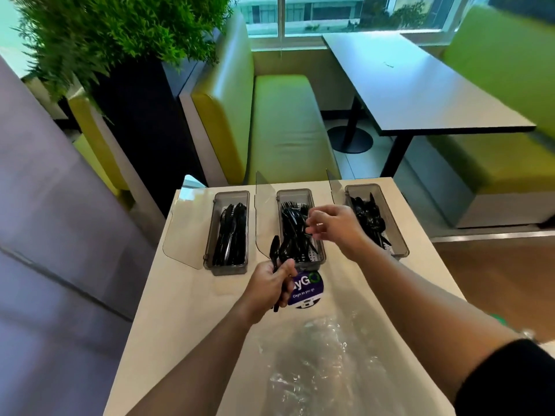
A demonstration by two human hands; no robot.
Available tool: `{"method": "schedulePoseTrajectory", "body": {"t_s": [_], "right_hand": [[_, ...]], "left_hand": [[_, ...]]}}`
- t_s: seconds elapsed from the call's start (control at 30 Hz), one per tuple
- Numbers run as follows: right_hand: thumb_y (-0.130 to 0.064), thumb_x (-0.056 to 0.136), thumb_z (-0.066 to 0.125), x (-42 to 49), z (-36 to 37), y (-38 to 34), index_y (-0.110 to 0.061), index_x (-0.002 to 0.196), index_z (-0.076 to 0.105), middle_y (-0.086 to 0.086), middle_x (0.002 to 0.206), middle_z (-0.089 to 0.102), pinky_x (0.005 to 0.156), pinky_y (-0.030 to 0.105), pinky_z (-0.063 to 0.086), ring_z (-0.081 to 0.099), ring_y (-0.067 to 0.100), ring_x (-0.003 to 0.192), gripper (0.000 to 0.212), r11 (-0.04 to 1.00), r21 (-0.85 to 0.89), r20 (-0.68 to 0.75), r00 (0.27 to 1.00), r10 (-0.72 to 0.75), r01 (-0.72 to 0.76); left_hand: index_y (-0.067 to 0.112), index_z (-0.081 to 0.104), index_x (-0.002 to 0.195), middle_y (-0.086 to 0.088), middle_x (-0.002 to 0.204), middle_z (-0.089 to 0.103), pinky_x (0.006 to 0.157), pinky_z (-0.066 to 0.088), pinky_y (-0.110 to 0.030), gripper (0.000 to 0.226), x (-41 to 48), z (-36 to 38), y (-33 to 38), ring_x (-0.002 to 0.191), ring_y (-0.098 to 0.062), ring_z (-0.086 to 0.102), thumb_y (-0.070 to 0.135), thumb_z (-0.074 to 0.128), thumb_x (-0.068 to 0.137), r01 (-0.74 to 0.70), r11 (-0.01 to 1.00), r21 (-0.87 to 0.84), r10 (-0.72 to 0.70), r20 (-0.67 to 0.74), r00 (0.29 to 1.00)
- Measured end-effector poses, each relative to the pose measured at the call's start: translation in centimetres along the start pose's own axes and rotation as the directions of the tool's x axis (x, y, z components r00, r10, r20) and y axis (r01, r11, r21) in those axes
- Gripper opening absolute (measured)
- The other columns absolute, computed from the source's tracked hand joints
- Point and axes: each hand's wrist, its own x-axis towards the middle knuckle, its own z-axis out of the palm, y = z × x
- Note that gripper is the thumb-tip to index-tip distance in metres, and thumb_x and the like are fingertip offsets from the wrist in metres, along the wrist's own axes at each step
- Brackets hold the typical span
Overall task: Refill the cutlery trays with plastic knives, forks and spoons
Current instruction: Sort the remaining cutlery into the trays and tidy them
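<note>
The left hand [270,285] is closed round a small bunch of black cutlery [274,253], its tips sticking up just in front of the middle tray [321,259], handles poking out below the fist. The right hand [336,225] hovers over that tray's forks [292,223], fingers loosely curled; I can't tell if it holds one. Knives [229,235] fill the left tray, spoons [369,220] the right. A clear bag [318,364] lies on the counter [180,310].

Green booth seats [279,121] flank a dark table [420,85] under a daylit window [324,13]; a leafy plant [114,28] stands left, wood floor [504,280] right.
</note>
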Motion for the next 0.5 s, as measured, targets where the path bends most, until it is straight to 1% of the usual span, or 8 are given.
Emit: {"method": "schedulePoseTrajectory", "body": {"t_s": [0.07,0.13,0.2,0.27,0.33,0.4,0.43,0.5], "right_hand": [[-0.017,0.100,0.061,-2.0,-0.4,-0.6,-0.001,0.117,0.064,0.025,0.105,0.071,0.069,0.034,0.056,0.070,0.026,0.079,0.023,1.000,0.012,0.090,0.996,-0.004,0.003],[-0.026,0.097,0.066,-3.6,-0.4,-0.7,-0.007,0.117,0.067,0.013,0.099,0.073,0.072,0.036,0.057,0.069,0.020,0.078,0.028,0.999,-0.039,0.178,0.984,0.020,-0.013],[-0.033,0.094,0.069,-5.0,-0.6,-0.3,-0.010,0.118,0.069,0.004,0.092,0.073,0.082,0.041,0.057,0.067,0.018,0.079,0.033,0.994,-0.092,0.266,0.960,0.086,-0.063],[-0.035,0.093,0.070,-5.9,-0.8,0.4,-0.006,0.118,0.067,0.007,0.092,0.073,0.091,0.048,0.054,0.067,0.025,0.084,0.038,0.986,-0.097,0.340,0.926,0.164,-0.139],[-0.032,0.095,0.067,-6.4,-1.3,1.3,0.001,0.120,0.064,0.016,0.100,0.073,0.093,0.053,0.055,0.068,0.033,0.086,0.041,0.978,-0.062,0.361,0.909,0.208,-0.199],[-0.029,0.100,0.061,-6.7,-1.8,2.0,0.002,0.122,0.065,0.024,0.112,0.071,0.091,0.051,0.055,0.067,0.036,0.091,0.038,0.976,0.005,0.365,0.909,0.202,-0.219],[-0.027,0.101,0.057,-6.8,-2.1,2.2,0.002,0.123,0.065,0.026,0.119,0.069,0.093,0.052,0.053,0.067,0.037,0.099,0.037,0.974,0.050,0.363,0.913,0.188,-0.221],[-0.026,0.104,0.052,-6.9,-2.7,2.4,0.000,0.122,0.066,0.023,0.125,0.068,0.102,0.055,0.047,0.065,0.037,0.115,0.035,0.969,0.127,0.356,0.922,0.154,-0.211]], "left_hand": [[0.008,0.058,0.086,-0.005,0.060,0.053,0.043,0.038,-0.028,0.031,-0.2,0.7,0.5,0.046,-0.017,0.045,0.031,0.051,0.105,-0.008,1.000,-0.015,0.008,0.037,0.999],[0.010,0.055,0.083,-0.004,0.060,0.048,0.042,0.034,-0.026,0.030,-0.3,1.5,1.0,0.046,-0.015,0.040,0.030,0.053,0.104,-0.011,0.999,-0.036,0.014,0.070,0.997],[0.011,0.052,0.080,-0.003,0.060,0.044,0.040,0.030,-0.024,0.030,-0.4,2.5,1.6,0.045,-0.014,0.035,0.029,0.054,0.104,-0.013,0.999,-0.041,0.017,0.105,0.994],[0.011,0.051,0.078,-0.002,0.058,0.043,0.040,0.027,-0.023,0.030,-0.5,3.4,2.0,0.044,-0.013,0.033,0.026,0.054,0.104,-0.010,1.000,-0.027,0.013,0.139,0.990],[0.009,0.050,0.081,-0.002,0.056,0.041,0.040,0.026,-0.022,0.028,-0.6,4.3,2.4,0.043,-0.013,0.033,0.024,0.054,0.104,-0.006,1.000,-0.010,0.008,0.184,0.983],[0.008,0.048,0.084,-0.002,0.057,0.040,0.039,0.028,-0.021,0.026,-0.7,5.0,2.5,0.043,-0.013,0.032,0.024,0.055,0.104,-0.003,1.000,-0.002,0.003,0.225,0.974],[0.009,0.047,0.085,-0.002,0.058,0.039,0.040,0.028,-0.021,0.026,-0.7,5.3,2.5,0.043,-0.013,0.033,0.025,0.055,0.103,0.005,1.000,0.003,-0.005,0.240,0.971],[0.012,0.045,0.086,0.000,0.058,0.036,0.041,0.027,-0.021,0.026,-0.7,5.7,2.4,0.043,-0.013,0.035,0.029,0.056,0.103,0.049,0.999,0.010,-0.050,0.264,0.963]]}}
